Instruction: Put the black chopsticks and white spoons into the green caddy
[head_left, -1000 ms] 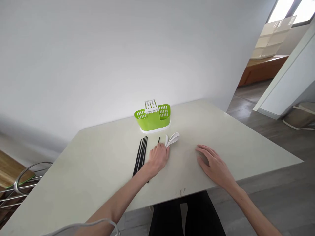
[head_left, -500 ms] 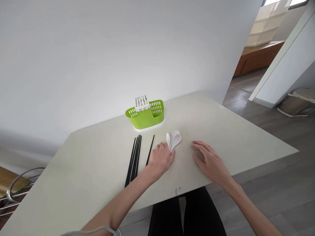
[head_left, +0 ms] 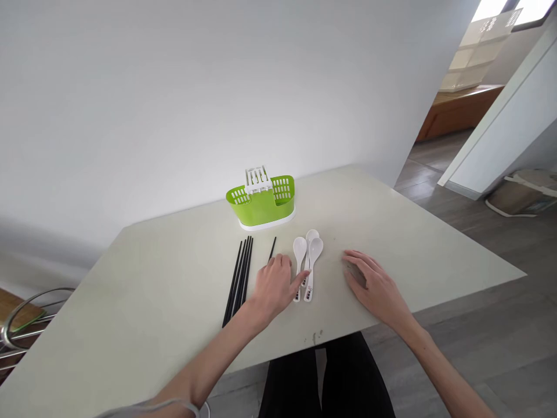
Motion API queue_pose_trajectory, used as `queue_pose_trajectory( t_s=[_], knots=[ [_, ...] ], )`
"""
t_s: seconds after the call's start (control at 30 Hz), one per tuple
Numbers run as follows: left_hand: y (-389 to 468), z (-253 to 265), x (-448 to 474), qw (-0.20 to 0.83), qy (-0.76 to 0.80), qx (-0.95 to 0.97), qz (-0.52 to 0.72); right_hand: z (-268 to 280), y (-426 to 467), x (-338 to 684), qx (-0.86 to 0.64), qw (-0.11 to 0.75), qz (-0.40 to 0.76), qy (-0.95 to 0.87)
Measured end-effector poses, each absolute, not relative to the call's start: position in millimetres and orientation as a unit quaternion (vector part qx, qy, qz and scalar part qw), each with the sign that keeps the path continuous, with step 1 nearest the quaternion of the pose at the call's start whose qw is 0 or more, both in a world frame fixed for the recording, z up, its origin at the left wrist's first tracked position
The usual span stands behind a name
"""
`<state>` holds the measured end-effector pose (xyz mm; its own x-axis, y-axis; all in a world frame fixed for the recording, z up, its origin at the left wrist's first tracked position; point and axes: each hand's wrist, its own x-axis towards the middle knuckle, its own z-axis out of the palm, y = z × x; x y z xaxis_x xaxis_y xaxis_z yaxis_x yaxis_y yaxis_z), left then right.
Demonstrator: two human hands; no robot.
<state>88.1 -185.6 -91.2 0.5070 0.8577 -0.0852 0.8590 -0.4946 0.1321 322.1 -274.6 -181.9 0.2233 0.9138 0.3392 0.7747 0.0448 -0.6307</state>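
Observation:
Three white spoons [head_left: 315, 249] lie side by side on the table, bowls pointing away from me. My left hand [head_left: 274, 283] is just left of them, palm down, thumb stretched out over the spoon handles and fingers bent toward the table. It covers most of a single black chopstick [head_left: 272, 247], whose thin end shows beyond the fingers; whether they touch it is hidden. Several black chopsticks [head_left: 241, 273] lie in a row farther left, partly behind my left forearm. My right hand [head_left: 375, 285] rests on the table right of the spoons, fingers loosely spread, holding nothing.
Behind the utensils stands a green slotted utensil basket [head_left: 261, 210] with a white base and white rack on top. The pale table [head_left: 174, 278] meets a white wall. A metal-framed rack [head_left: 17, 325] is low at the left; a bin [head_left: 522, 191] stands on the floor at right.
My left hand has come off the left spoon and shifted slightly left, over the lone chopstick. That spoon now lies flat, its handle uncovered. My right hand has stayed put.

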Motion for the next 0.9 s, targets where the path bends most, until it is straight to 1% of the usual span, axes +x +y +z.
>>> queue_pose_trajectory(
  t_s=[0.17,0.3,0.47,0.6,0.77,0.9],
  knots=[
    [-166,-98,35,0.068,0.512,0.838,0.175,-181,-276,321,-0.683,0.38,0.097,-0.616],
    [-143,-102,-14,0.076,0.558,0.785,0.257,-182,-277,322,-0.683,0.378,0.092,-0.618],
    [-126,-113,-63,0.115,0.585,0.756,0.269,-184,-278,322,-0.691,0.364,0.1,-0.617],
    [-128,-122,-78,0.152,0.57,0.765,0.258,-186,-278,323,-0.689,0.365,0.086,-0.621],
    [-134,-130,-79,0.137,0.542,0.793,0.244,-187,-280,323,-0.689,0.361,0.072,-0.625],
    [-134,-133,-81,0.145,0.533,0.796,0.249,-187,-281,322,-0.7,0.349,0.078,-0.618]
  ],
)
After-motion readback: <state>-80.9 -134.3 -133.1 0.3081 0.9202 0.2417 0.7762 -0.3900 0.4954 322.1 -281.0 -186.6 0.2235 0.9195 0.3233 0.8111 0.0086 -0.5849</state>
